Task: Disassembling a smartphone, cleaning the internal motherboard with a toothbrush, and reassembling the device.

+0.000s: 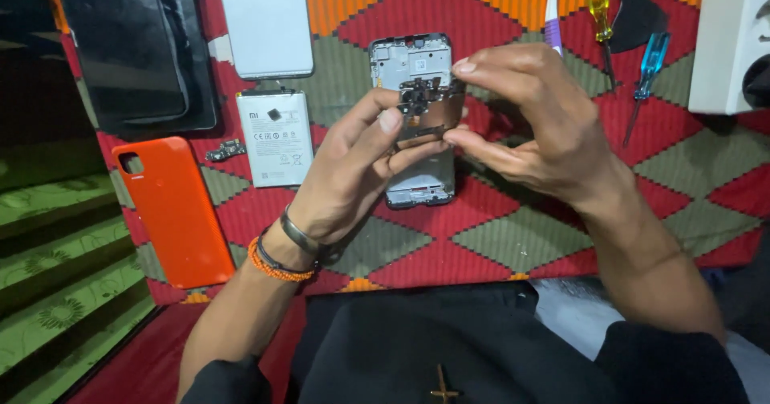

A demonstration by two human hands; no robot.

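2 hands meet over a patterned mat [682, 163], and between them sits 1 small dark circuit board [423, 99]. The left hand [353, 171] comes up from below with its thumb and forefinger closed on the board's lower left edge; the right hand [537, 123] curls in from the other side, its fingertips pressed together on the board's right edge. So both hands are pinching the same piece, held up just above 1 opened phone frame [417, 179] that lies flat on the mat, its silver insides showing.

On the left wrist I count 2 bands: 1 of orange beads [273, 266] and 1 plain metal [298, 234].

Left of the frame lies 1 white battery [274, 138], and just beside it 1 tiny connector board [225, 150]. Above the battery rests 1 pale back cover [266, 20]. Farther left is 1 orange case [175, 210], with 1 dark phone screen [132, 43] above it.

Up at the right there are 2 screwdrivers, 1 yellow-handled [597, 3] and 1 blue-handled [651, 59], well apart from the hands. 1 white and purple toothbrush [553, 11] pokes out near the right fingers. 1 white block [726, 43] sits at the right edge; what it is I cannot tell.
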